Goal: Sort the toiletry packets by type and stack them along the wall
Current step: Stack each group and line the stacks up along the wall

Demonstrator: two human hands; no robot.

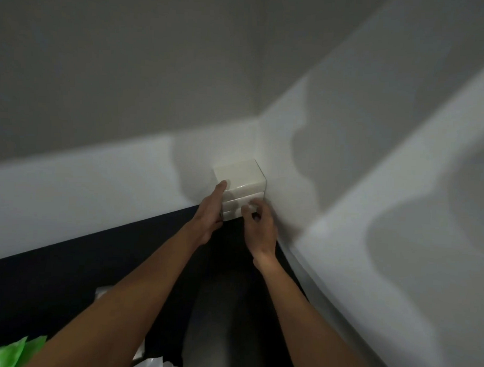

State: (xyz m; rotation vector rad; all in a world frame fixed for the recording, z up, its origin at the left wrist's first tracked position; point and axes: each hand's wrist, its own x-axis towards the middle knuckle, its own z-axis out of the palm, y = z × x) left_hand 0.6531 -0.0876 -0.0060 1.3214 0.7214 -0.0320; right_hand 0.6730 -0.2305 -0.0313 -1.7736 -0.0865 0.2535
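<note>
Stack of white packets point(239, 188) in wall corner, on dark surface point(67, 281). Left hand point(209, 215) flat, fingers straight, pressing stack's left side. Right hand point(258, 225) curled, fingertips pinching stack's front. Green packets point(7, 351) at near edge. No print legible.

Left hand point(208, 218) presses and right hand point(261, 229) pinches the white packet stack point(242, 176) in the corner point(257, 140).
</note>
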